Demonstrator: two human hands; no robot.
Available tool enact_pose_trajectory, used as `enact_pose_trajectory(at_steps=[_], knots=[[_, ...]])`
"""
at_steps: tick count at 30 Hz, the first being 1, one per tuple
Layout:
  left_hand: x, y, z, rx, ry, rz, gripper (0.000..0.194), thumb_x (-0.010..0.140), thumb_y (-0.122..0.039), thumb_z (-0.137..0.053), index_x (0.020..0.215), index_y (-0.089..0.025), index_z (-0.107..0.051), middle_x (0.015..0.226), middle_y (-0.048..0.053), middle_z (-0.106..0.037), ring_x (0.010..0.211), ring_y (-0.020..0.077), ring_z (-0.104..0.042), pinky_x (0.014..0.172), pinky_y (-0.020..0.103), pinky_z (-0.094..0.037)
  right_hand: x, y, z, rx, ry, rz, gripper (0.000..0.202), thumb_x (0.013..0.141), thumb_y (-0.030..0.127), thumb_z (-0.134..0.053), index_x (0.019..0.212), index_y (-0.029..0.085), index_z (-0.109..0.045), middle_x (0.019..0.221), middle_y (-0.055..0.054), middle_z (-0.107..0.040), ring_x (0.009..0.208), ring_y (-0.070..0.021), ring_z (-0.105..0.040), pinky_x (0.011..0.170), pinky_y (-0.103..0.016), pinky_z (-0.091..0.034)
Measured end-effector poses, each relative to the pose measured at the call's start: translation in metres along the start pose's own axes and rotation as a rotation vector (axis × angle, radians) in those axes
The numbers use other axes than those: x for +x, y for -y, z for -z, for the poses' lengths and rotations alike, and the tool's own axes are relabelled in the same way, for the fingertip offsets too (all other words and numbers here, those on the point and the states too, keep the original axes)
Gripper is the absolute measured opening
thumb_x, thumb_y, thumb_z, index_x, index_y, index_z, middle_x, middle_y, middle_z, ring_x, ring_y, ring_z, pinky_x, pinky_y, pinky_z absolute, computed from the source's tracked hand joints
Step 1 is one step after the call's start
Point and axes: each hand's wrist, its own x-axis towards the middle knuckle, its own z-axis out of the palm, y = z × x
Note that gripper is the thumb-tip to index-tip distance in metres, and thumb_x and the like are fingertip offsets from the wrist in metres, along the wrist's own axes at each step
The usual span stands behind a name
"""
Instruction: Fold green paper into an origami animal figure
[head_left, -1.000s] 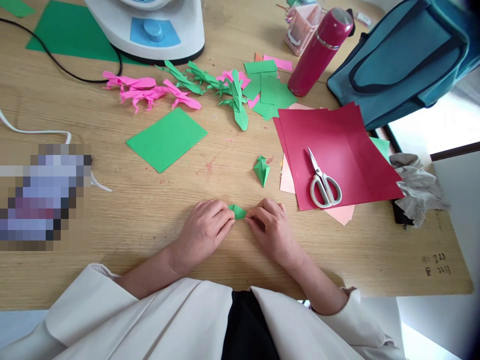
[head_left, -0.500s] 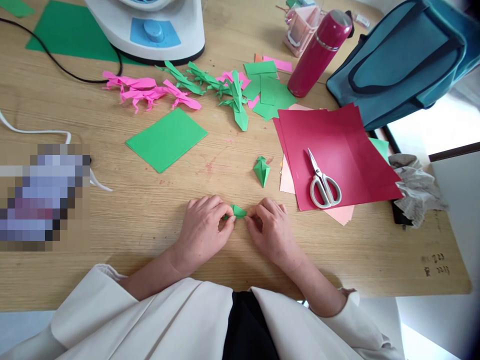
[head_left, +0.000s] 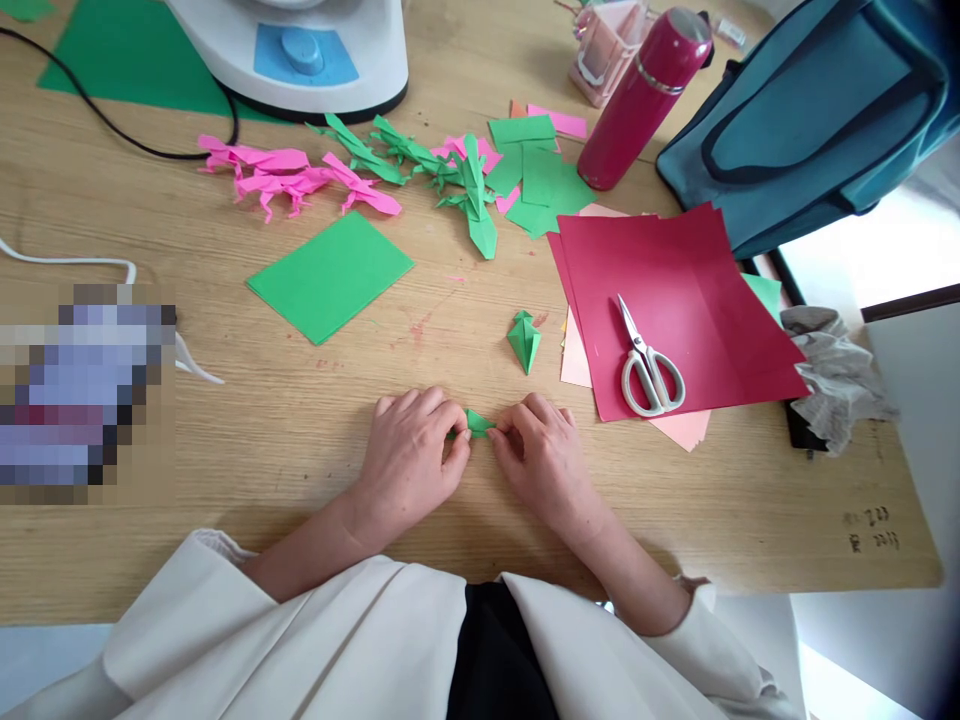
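Note:
A small folded piece of green paper (head_left: 478, 424) is held low over the table between my two hands. My left hand (head_left: 414, 446) pinches its left end between thumb and forefinger. On the other side, my right hand (head_left: 546, 462) pinches the right end the same way. Fingers hide both ends of the paper. Just beyond the right hand lies another folded green paper piece (head_left: 524, 342), pointed toward me. White-handled scissors (head_left: 651, 372) rest on dark red paper sheets (head_left: 697, 300) to the right.
Green rectangular paper (head_left: 330, 278) lies ahead on the left. Behind it are pink folded paper figures (head_left: 281, 185) and green ones (head_left: 474, 195). A white appliance (head_left: 375, 60), red flask (head_left: 645, 100) and teal bag (head_left: 802, 130) stand at the back. A blurred-out device (head_left: 82, 400) is left.
Both hands keep their pinch on the green paper, with hardly any movement. The view has shifted very slightly.

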Motion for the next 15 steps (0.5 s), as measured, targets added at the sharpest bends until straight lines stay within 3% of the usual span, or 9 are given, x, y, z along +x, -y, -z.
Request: enact_pose_trajectory(at_steps=[15], knots=[[-0.0003,-0.0009,-0.0005,0.053,0.021,-0.007,0.007,0.087,-0.02,-0.053,0.081,-0.022,-0.055,0.086,0.003,-0.06,0.085,0.0238,-0.056,0.073,0.039,-0.033,-0.0037,-0.0077,0.0017,-0.049,0.0,-0.026,0.015,0.094,0.02,-0.054,0.078,0.02,-0.052,0.083,-0.005,-0.058,0.077,-0.0207,-0.053,0.072,-0.033,-0.036]])
